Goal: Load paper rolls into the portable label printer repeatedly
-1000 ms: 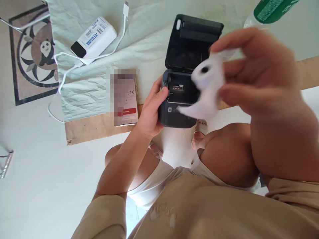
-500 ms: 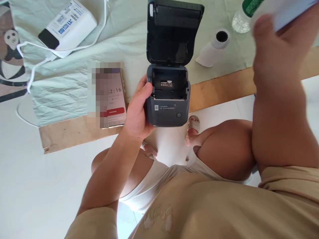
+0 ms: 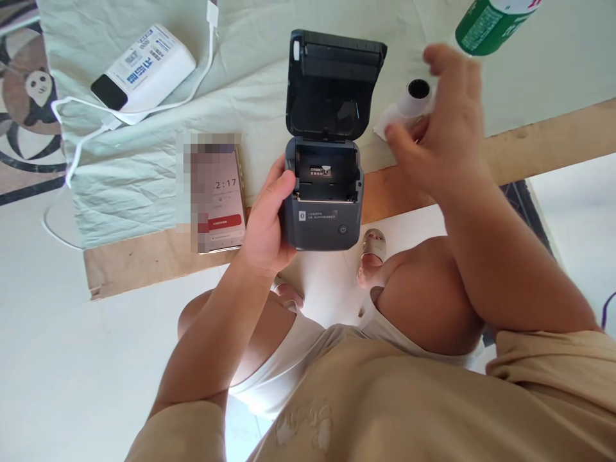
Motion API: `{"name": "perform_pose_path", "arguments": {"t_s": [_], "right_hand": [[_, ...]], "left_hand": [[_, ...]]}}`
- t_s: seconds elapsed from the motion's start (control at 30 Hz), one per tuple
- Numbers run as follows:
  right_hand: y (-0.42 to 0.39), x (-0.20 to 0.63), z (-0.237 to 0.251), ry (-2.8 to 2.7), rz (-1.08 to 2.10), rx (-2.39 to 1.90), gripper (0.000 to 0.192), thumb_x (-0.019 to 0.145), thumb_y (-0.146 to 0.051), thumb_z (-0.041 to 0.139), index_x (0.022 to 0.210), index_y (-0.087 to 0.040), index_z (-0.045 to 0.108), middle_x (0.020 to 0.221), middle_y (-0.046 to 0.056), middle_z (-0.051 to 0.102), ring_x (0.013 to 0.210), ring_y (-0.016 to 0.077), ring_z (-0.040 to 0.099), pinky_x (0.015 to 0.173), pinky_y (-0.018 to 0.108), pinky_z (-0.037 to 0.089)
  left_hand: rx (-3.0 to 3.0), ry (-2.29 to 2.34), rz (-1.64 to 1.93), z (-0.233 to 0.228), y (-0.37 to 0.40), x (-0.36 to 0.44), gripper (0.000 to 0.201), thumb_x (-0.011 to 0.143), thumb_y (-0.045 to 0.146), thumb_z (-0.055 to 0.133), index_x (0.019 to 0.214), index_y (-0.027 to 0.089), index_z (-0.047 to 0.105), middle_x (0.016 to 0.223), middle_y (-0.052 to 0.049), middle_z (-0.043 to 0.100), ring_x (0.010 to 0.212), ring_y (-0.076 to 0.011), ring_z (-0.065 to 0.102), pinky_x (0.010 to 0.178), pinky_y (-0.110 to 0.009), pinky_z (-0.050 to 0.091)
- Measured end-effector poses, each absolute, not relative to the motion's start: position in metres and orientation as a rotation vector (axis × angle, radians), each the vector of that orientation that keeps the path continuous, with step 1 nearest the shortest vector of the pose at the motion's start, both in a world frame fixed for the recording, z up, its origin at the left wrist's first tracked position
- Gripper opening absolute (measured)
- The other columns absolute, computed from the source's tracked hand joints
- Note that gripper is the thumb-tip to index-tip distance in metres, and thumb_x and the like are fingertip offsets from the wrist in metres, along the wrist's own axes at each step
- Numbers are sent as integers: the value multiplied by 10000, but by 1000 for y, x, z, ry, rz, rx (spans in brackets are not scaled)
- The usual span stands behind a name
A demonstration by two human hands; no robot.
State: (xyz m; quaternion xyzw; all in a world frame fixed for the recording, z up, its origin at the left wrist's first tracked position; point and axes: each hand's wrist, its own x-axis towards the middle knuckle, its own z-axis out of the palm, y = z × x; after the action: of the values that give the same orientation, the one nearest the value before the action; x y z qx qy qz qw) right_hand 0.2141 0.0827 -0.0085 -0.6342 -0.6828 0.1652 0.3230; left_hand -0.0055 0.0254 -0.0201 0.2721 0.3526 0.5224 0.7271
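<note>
My left hand (image 3: 269, 221) grips a dark grey portable label printer (image 3: 327, 224) by its left side, thumb on the front edge. The printer's black lid (image 3: 332, 90) stands swung up, and its paper bay shows with nothing in it but a small printed sticker. To the right, a white paper roll (image 3: 409, 106) with a dark hollow core lies on the cloth, a loose end trailing left. My right hand (image 3: 447, 122) is just beside the roll, fingers spread and slightly blurred, partly covering it. Whether it touches the roll I cannot tell.
On the left are a white power bank (image 3: 158, 70) with a white cable (image 3: 202, 70) and a phone (image 3: 224, 205) showing a timer. A green-labelled bottle (image 3: 491, 25) stands at the back right. The wooden table edge (image 3: 139, 263) runs along the front of the green cloth (image 3: 250, 77).
My right hand has come from the upper right, where it held something pale, down and left to the paper roll; the pale thing is out of view. My left hand still holds the printer.
</note>
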Motion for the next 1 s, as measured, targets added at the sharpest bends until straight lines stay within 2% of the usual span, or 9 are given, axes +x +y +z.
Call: {"name": "perform_pose_path", "arguments": {"t_s": [0.1, 0.27, 0.37, 0.5, 0.6, 0.67, 0.73, 0.83, 1.0], "right_hand": [[91, 207, -16, -1825, 376, -1825, 637, 753, -200, 636, 1353, -271, 437, 1317, 139, 470, 1241, 283, 515, 1121, 503, 389], [95, 210, -20, -1865, 383, -1773, 526, 764, -134, 574, 1227, -371, 493, 1176, 48, 556, 907, 228, 590, 915, 468, 472], [90, 208, -19, -1734, 477, -1660, 587, 744, -132, 618, 1252, -371, 446, 1018, -9, 577, 689, 135, 492, 810, 374, 462], [88, 204, -14, -1183, 1071, -1311, 360, 734, -228, 638, 1045, -309, 476, 951, -22, 556, 838, 117, 524, 808, 288, 492], [89, 204, -8, -1015, 1448, -1251, 275, 713, -347, 540, 962, -258, 467, 1017, 25, 587, 992, 165, 597, 866, 345, 560], [89, 205, -6, -944, 1655, -1226, 315, 692, -417, 527, 948, -237, 496, 942, 48, 598, 992, 202, 632, 878, 386, 579], [88, 204, -6, -874, 1731, -1208, 341, 689, -447, 564, 962, -249, 513, 857, 24, 580, 946, 191, 651, 859, 361, 589], [88, 198, -9, -802, 1652, -1194, 371, 675, -341, 644, 1012, -316, 492, 812, -37, 541, 840, 130, 649, 833, 295, 587], [87, 190, -10, -789, 1523, -1188, 553, 575, -152, 589, 1078, -344, 463, 828, -51, 525, 804, 121, 639, 841, 323, 590]], "left_hand": [[611, 772, 1152, -20, 25, -5, 175, 952, 320, 521, 997, 238, 670, 1013, -13, 716, 1167, -239, 640, 954, -334, 541], [596, 729, 1158, -21, 26, -5, 188, 958, 306, 516, 1067, 211, 636, 1020, -22, 714, 1179, -232, 637, 977, -349, 538], [596, 728, 1159, -21, 26, -5, 178, 964, 302, 514, 1041, 220, 652, 989, -15, 717, 1193, -236, 627, 998, -350, 525], [577, 725, 1141, -20, 26, -6, 160, 950, 316, 543, 1035, 264, 668, 969, 3, 721, 1231, -264, 598, 1001, -364, 519], [592, 755, 1142, -21, 26, -7, 152, 937, 344, 561, 998, 265, 676, 979, 0, 720, 1247, -278, 586, 1003, -372, 515], [602, 763, 1156, -21, 26, -7, 160, 942, 341, 549, 997, 260, 676, 981, 3, 715, 1246, -270, 585, 1012, -377, 510], [607, 756, 1160, -22, 26, -7, 156, 946, 329, 543, 990, 259, 675, 988, 6, 715, 1244, -260, 585, 1024, -375, 505], [608, 765, 1152, -22, 26, -6, 149, 943, 339, 551, 967, 254, 670, 986, 4, 714, 1248, -253, 585, 1031, -359, 502], [594, 762, 1160, -22, 27, -5, 162, 946, 329, 529, 969, 226, 652, 954, -1, 693, 1212, -221, 621, 996, -312, 515]]}}
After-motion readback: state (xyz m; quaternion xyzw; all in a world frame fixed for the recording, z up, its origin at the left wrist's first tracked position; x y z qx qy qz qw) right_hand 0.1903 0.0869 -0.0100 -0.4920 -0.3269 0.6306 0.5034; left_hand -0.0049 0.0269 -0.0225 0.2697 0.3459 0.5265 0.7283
